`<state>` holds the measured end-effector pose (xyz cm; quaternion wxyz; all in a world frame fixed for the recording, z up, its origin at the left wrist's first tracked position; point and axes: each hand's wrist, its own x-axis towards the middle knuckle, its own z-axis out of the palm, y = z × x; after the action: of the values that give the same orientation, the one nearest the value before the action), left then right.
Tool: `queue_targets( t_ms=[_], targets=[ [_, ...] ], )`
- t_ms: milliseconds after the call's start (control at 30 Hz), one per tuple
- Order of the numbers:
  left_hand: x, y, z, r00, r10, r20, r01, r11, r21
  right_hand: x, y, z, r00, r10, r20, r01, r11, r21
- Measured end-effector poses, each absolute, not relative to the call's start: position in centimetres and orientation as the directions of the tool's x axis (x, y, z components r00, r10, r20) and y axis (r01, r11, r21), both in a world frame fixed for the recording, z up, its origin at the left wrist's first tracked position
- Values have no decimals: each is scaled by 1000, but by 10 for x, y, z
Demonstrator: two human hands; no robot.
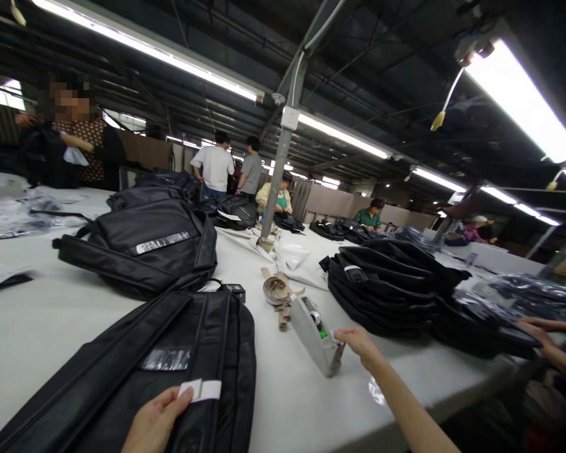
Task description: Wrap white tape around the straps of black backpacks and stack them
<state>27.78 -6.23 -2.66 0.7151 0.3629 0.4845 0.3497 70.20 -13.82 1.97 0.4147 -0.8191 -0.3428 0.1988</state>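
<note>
My left hand [156, 416] pinches a white paper band [202, 390] against the strap of a black backpack [122, 352] lying on the table. The thumb presses on the band; some fingers are hidden. A clear, shiny patch [166, 360] shows on the backpack just above. To the right, my right hand [358, 345] is closed at the cutting end of a grey tape dispenser [317, 340], where the fingers pinch the end of the tape. The tape itself is hard to make out. A green core shows inside the dispenser.
Another black backpack [155, 239] lies behind. A stack of black backpacks [382, 289] stands right of the dispenser. Brown strips [277, 292] lie by a metal post [279, 176]. A co-worker's hands [547, 336] are at the right edge; several people stand farther back.
</note>
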Motion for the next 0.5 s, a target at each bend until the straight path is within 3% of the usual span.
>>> queue_targets(
  t_ms=[367,500],
  targets=[
    [278,-59,-35,288,832,-474,-174,532,828,701,-179,-9,749,644,-153,170,-410,-896],
    [279,-59,-39,260,862,-434,-192,487,852,687,-182,-27,761,633,-144,159,-396,-904]
  ],
)
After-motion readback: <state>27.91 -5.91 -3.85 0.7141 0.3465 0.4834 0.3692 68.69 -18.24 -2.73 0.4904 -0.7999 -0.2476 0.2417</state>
